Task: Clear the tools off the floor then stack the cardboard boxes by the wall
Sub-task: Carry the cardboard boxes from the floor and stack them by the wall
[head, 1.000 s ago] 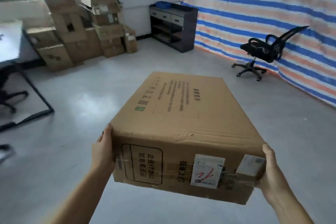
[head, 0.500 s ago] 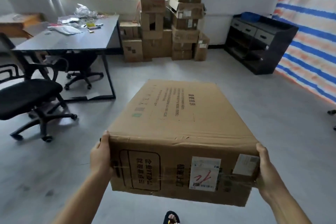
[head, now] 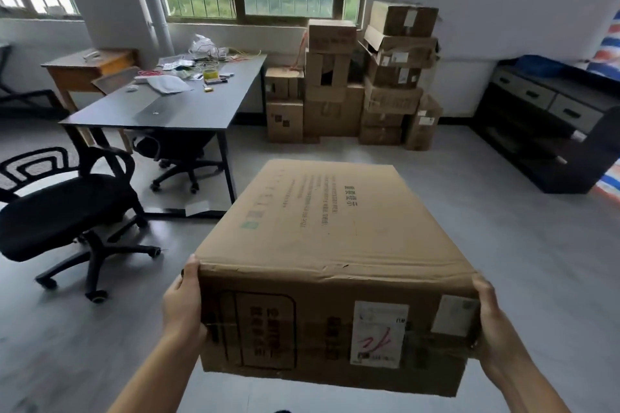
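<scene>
Open floor [head: 453, 198] runs to the stacked boxes [head: 355, 90]; desk [head: 174, 107] and chair [head: 63, 211] crowd the left.

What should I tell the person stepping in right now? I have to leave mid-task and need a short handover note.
Left hand and right hand each press flat against one side of the large cardboard box, carrying it above the floor.
The stack of boxes stands by the wall under the window, ahead across bare floor.
No tools show on the floor in this view.
Left: walk the carried box to the stack and set it down there. Whether other boxes remain elsewhere cannot be seen.
</scene>
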`<state>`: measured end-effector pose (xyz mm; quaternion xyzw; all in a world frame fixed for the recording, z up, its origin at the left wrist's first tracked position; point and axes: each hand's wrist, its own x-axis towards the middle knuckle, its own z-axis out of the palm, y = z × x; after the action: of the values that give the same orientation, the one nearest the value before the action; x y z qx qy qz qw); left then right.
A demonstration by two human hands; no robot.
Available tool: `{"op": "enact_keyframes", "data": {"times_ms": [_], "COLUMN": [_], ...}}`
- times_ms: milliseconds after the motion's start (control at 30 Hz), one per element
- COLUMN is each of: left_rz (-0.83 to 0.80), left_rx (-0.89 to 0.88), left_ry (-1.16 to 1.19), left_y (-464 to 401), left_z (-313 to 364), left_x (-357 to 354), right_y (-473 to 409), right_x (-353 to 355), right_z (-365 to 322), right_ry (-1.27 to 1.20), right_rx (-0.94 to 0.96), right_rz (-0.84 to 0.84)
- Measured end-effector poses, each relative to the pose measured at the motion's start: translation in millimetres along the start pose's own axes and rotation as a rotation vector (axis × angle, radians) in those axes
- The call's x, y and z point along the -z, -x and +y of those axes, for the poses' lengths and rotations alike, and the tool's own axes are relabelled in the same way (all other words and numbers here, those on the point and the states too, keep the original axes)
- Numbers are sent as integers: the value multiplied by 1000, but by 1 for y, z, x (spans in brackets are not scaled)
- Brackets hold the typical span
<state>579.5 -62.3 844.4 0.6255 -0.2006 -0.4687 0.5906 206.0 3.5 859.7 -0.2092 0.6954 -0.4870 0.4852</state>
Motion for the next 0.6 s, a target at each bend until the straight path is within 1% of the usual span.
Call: {"op": "enact_keyframes", "data": {"times_ms": [200, 367, 467, 600], "left_rz": [-32, -123, -169, -214], "left_rx": [-51, -49, -62, -52], "left_ry": [32, 34, 29, -2], "left_y": [-95, -183, -224, -269], "left_z": [23, 67, 88, 95], "left_x": [-98, -200, -262, -338], "right_y": [-105, -201, -246, -302], "right_x": [-41, -70, -80, -78], "right_z": [-53, -118, -155, -192], "right_ry": [-55, -94, -111, -148], "right_rx": [29, -2, 2, 41], "right_rz": [5, 53, 88, 136]}}
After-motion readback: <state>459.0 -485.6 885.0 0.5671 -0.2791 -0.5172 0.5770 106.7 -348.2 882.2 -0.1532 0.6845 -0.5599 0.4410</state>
